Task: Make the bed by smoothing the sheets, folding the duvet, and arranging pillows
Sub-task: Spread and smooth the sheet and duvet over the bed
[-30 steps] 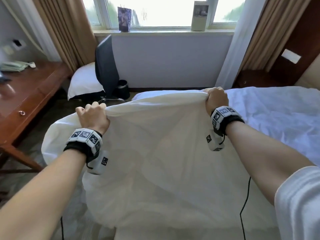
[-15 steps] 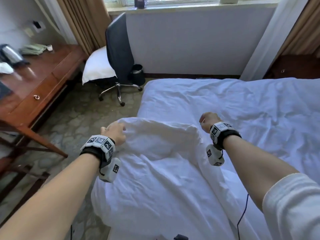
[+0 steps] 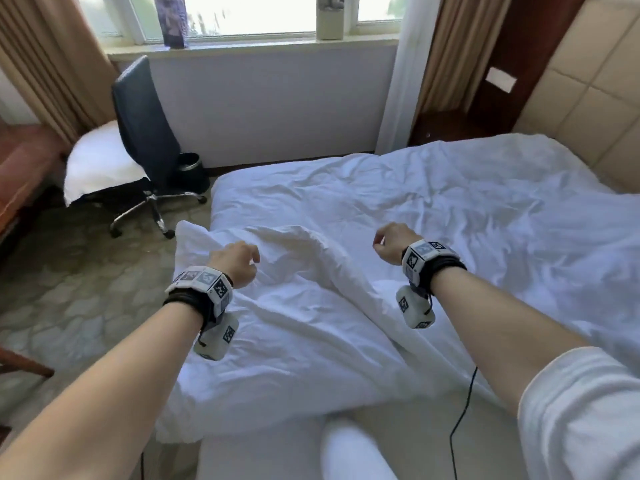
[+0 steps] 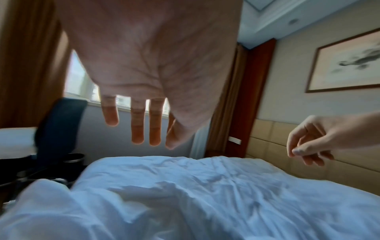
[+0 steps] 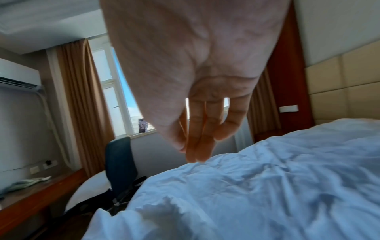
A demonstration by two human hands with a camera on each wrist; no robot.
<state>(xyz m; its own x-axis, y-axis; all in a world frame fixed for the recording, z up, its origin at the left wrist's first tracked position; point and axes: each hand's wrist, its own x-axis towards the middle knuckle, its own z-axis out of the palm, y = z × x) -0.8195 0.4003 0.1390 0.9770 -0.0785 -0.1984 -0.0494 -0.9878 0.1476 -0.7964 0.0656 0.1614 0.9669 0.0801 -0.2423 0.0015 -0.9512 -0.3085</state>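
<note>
Duvet (image 3: 294, 306) lies bunched over the bed's (image 3: 450, 202) near-left corner, both hands above it holding nothing, left hand (image 3: 235, 261) fingers (image 4: 137, 123) hanging spread, right hand (image 3: 393, 244) loosely curled; judging folding step, next needs an edge re-gripped and pulled flat.
</note>
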